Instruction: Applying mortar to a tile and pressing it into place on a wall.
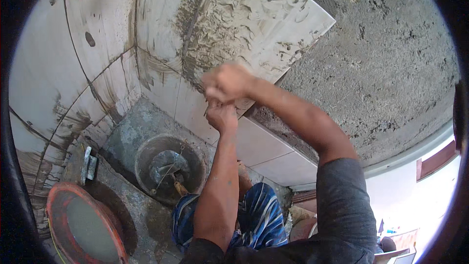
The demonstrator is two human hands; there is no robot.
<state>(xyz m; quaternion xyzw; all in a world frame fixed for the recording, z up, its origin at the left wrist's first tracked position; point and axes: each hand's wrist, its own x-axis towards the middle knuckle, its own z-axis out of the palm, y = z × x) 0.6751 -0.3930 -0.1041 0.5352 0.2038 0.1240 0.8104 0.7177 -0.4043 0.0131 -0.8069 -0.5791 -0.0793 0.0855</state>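
My right hand (227, 83) is curled closed and slightly blurred, in front of the mortar-smeared wall tile (273, 24). Just below it, my left hand (222, 116) is closed too, its fingertips partly covered by the right. The two hands are very close together or touching. Whatever they may hold is hidden. Wet grey mortar (220, 34) lies in ridges and smears over the tile's left side. The tile's right edge borders bare, rough cement wall (381, 63).
A dark bucket (142, 166) with a trowel-like tool inside stands on the rough floor. Nearer on the left is an orange basin (54, 215) of cloudy water. A metal-edged tool (89, 163) lies behind it. Smeared tiles (44, 68) cover the left wall.
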